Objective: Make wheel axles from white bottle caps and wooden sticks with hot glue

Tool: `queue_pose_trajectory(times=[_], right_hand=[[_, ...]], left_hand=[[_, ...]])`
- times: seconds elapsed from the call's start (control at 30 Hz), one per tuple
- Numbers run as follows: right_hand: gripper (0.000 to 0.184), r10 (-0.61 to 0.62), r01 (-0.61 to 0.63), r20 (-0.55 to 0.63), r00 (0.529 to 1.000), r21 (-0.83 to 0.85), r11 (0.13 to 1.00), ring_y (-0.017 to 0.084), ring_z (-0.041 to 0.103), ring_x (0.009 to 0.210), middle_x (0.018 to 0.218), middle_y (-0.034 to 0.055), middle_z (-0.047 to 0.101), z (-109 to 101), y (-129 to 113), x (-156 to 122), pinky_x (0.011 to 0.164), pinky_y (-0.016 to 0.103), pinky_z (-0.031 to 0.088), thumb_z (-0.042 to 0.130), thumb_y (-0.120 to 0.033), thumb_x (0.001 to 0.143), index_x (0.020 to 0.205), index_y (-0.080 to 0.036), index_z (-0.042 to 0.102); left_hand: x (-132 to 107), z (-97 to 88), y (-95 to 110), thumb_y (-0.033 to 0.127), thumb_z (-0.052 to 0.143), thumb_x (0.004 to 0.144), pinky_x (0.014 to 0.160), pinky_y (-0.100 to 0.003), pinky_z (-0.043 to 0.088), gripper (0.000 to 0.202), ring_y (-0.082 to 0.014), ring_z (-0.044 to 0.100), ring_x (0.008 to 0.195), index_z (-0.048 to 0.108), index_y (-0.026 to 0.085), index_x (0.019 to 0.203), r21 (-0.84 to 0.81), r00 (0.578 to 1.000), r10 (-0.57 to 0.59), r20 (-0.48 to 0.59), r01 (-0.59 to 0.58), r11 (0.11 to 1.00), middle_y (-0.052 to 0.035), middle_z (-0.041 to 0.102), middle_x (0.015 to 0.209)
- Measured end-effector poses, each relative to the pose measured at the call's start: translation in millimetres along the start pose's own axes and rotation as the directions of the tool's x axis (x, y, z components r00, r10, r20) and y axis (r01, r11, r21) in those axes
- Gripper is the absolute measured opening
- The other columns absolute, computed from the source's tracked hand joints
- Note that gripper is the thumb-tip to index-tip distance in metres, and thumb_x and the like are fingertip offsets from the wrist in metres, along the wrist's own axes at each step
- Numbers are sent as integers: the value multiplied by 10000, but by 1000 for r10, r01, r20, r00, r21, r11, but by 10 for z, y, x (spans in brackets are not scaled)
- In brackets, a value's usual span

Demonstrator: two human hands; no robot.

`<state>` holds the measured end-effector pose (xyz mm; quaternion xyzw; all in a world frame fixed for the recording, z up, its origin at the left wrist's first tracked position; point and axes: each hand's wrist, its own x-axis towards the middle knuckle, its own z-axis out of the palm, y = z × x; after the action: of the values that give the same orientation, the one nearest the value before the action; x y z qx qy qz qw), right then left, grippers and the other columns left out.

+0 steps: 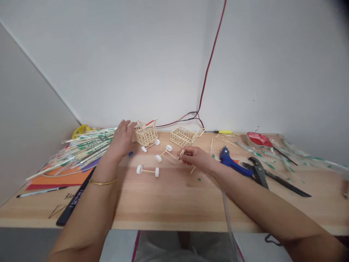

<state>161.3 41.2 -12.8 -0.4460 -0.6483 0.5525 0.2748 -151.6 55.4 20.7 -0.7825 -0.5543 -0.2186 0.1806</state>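
My left hand [123, 139] is raised beside a small cart frame of thin wooden sticks [145, 134]; its fingers are stretched out, and I cannot tell whether they touch the frame. Between the fingertips of my right hand [192, 158] is a short wooden stick [181, 154]. Just behind that hand stands a second stick frame [181, 136], with sticks slanting up at its right end. In front of the frames lie three stick axles with white wheels: one axle [149, 171] nearest me, another axle [164, 154] near my right hand, and one [151, 145] by the left frame.
Bagged wooden sticks [89, 149] lie on orange sheets [62, 176] at left, near a black ruler-like strip [73, 203] and a pen [40, 192]. At right are a blue glue gun [234, 163], black pliers [259, 173], a red-filled spoon-like dish [259, 139] and a yellow-handled tool [225, 132].
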Motion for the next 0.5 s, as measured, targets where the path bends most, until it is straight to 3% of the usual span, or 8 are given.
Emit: queue_pose_trajectory(times=[0.07,0.13,0.17,0.23,0.33,0.5], right_hand=[[211,-12,12,1,1000,43,999,68,463,512,579,-24,561,16,-3,38,481,190,330,666,-351,699,759,-158,607],[223,-29,27,17,999,72,997,72,479,528,598,-17,579,25,-30,61,492,197,338,678,-359,696,764,-159,605],[234,-37,34,30,999,89,995,74,485,535,611,-12,587,28,-49,69,497,200,339,678,-371,700,767,-158,607],[262,-58,49,59,997,144,988,76,492,557,642,-4,591,35,-87,79,510,206,338,667,-403,719,785,-155,615],[286,-94,71,78,992,263,962,65,447,543,614,-24,537,62,-128,86,514,210,309,663,-427,735,780,-150,612],[264,-119,71,79,990,454,888,56,373,524,574,-58,442,140,-143,99,511,213,264,698,-395,713,742,-160,581]], left_hand=[[8,-230,85,166,630,659,965,-461,371,527,-339,416,1198,488,143,1166,34,993,-106,-58,108,994,-172,490,1226],[18,-453,271,222,566,756,878,-405,428,290,-279,543,1033,572,172,1042,-21,962,-245,-122,244,969,-120,588,1063],[23,-540,398,248,532,794,818,-369,449,204,-244,584,924,600,182,975,-71,956,-275,-107,268,961,-90,620,969],[32,-629,683,252,514,817,739,-304,450,147,-183,600,786,626,197,894,-213,976,-219,-20,210,954,-37,652,846],[49,-556,1050,260,539,811,644,-243,419,123,-134,573,685,629,184,774,-384,989,-60,134,108,917,-9,656,756],[70,-302,1242,247,573,789,588,-217,387,111,-105,545,627,625,166,732,-517,968,-71,242,190,835,1,653,700]])
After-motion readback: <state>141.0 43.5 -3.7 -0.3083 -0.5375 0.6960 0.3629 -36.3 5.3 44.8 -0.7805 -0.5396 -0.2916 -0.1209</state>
